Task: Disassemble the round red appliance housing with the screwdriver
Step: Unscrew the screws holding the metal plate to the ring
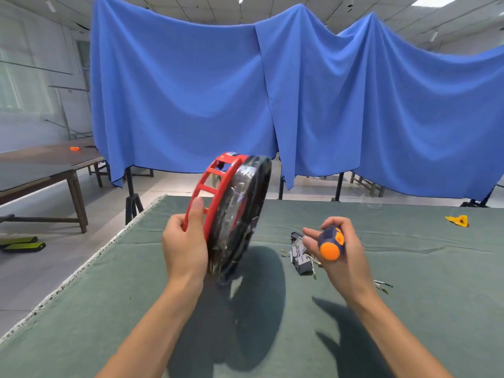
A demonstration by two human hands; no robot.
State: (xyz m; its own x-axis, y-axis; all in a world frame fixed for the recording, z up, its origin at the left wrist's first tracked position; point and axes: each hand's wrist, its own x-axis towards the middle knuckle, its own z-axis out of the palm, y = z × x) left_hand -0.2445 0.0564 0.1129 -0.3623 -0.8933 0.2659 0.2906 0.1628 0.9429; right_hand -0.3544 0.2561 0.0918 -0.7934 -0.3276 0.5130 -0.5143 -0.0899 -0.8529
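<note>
The round appliance housing [234,211], a red slotted ring on the left and a dark shiny body on the right, is held on edge above the green table [409,282], tilted to the right. My left hand [185,241] grips its red rim at the lower left, thumb lying over the ring. My right hand [339,249] holds the screwdriver [331,242] by its blue and orange handle, the orange butt facing me; the shaft is hidden behind the hand. The two hands are apart, the screwdriver clear of the housing.
Small grey parts and loose wires [301,255] lie on the cloth just left of my right hand. A yellow piece [459,220] rests at the far right. A blue curtain [300,91] hangs behind the table; wooden tables [41,173] stand to the left.
</note>
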